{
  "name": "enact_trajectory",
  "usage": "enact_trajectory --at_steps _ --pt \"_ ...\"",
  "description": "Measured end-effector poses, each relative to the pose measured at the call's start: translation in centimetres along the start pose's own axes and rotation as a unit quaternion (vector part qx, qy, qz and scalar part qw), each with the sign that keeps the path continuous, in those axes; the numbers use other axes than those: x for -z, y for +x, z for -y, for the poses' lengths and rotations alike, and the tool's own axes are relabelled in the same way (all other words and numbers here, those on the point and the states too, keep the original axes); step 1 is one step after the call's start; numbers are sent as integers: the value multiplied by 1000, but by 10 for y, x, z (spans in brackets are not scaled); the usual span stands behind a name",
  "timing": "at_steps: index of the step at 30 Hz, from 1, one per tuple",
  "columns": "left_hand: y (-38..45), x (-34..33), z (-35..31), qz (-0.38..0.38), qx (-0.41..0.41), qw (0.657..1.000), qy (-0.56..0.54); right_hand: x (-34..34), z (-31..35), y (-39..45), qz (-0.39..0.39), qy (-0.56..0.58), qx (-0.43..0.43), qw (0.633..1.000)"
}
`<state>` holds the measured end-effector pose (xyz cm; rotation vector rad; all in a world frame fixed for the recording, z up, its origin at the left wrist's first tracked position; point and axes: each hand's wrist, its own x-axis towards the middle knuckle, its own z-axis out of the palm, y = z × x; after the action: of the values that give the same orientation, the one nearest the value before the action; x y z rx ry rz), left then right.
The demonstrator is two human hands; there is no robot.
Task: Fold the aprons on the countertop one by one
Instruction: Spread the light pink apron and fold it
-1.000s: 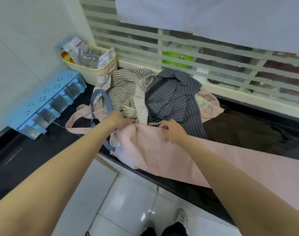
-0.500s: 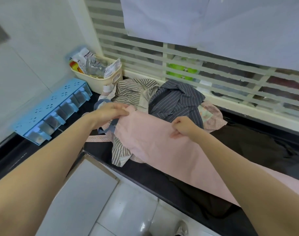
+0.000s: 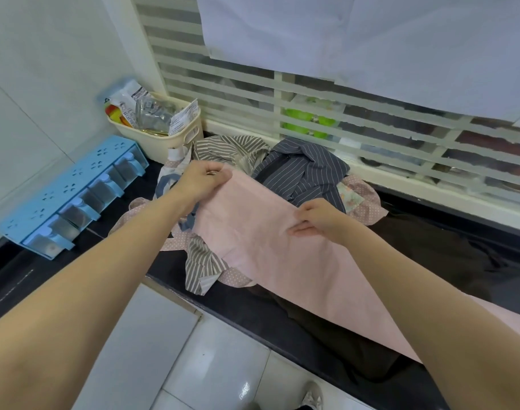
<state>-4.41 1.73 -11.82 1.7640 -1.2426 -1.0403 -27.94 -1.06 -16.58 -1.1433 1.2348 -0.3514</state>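
Note:
A plain pink apron point(image 3: 270, 250) stretches across the black countertop point(image 3: 448, 261) from the middle toward the lower right. My left hand point(image 3: 204, 177) pinches its far left corner, lifted over the pile. My right hand point(image 3: 317, 218) grips the apron's upper edge further right. Behind it lies a heap of other aprons: a grey-and-white striped one point(image 3: 226, 149), a dark navy pinstriped one point(image 3: 303, 173) and a pink dotted one point(image 3: 362, 199). A dark brown cloth point(image 3: 424, 250) lies on the counter at right.
A cream basket point(image 3: 176, 137) full of packets stands in the back left corner. A light blue spice-drawer rack point(image 3: 72, 190) sits along the left wall. A slatted window runs behind the counter. The counter's front edge drops to a white tiled floor point(image 3: 223, 365).
Both hands have lifted the pink apron's end up and away from the counter's front edge, drawing it over the pile; the left hand moved further back and left.

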Motion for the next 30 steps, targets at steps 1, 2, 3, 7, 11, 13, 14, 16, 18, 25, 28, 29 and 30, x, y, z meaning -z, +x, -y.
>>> enact_trajectory --at_steps 1,2,3,7,11,13,14,16,18,25,28,29,30 --pt "2 -1 -3 -8 -10 1000 5 0 5 1 -18 7 1 1000" --pt "5 -2 -5 -13 -17 1000 16 1 10 3 -32 11 0 999" --pt "9 -2 -9 -19 -25 999 28 1 16 5 -42 10 2 999" --pt "26 9 -31 -169 -101 973 122 2 43 17 -85 -24 39 995" --pt "14 -6 -34 -174 -214 908 317 -1 43 15 -160 -125 104 974" --pt "0 -31 -22 -100 -265 891 356 1 28 5 -170 -185 98 963" --pt "-6 -46 -14 -53 -278 888 362 4 17 1 -155 -203 80 964" --pt "-20 -78 2 58 -296 872 386 10 -6 -12 -126 -217 22 968" --pt "-33 -110 17 162 -315 830 430 20 -30 -31 -108 -261 -18 959" --pt "-69 -205 36 325 -344 733 489 67 -132 -103 -90 -473 -131 866" --pt "-83 -234 31 329 -370 708 504 88 -172 -137 -134 -485 -151 851" --pt "-85 -239 30 328 -377 703 506 92 -181 -145 -142 -488 -146 849" --pt "-90 -250 28 331 -384 698 505 99 -191 -157 -143 -495 -144 845"
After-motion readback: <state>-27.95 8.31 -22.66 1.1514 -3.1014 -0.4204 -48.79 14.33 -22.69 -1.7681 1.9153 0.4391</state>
